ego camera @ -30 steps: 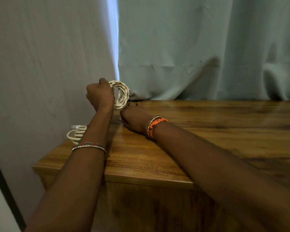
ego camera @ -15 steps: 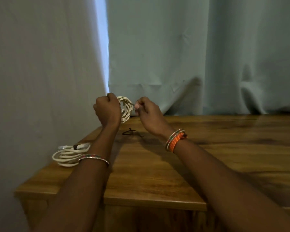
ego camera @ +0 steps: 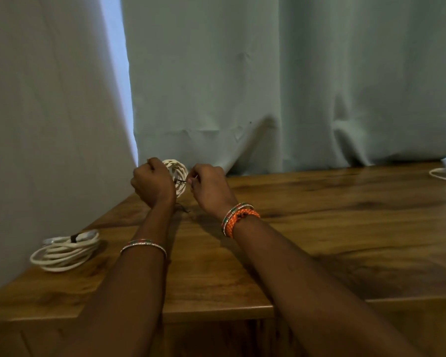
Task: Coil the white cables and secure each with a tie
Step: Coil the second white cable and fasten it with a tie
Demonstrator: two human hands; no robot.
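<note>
My left hand [ego camera: 153,182] grips a small coil of white cable [ego camera: 178,173], held upright above the far left of the wooden table [ego camera: 319,228]. My right hand [ego camera: 209,188] is just right of the coil and pinches a thin dark tie [ego camera: 182,181] that reaches to the coil. A second white cable coil [ego camera: 65,251] lies flat near the table's left edge with a dark tie [ego camera: 75,237] round it. More dark ties [ego camera: 182,207] lie on the table under my hands.
Pale curtains [ego camera: 268,86] hang close behind the table and along its left side. A loop of another white cable [ego camera: 444,174] shows at the far right edge. The table's front edge runs below my forearms.
My right hand rose from the table with a tie and came up beside the coil. My left hand kept hold of the coil. The camera view shifted left and up.
</note>
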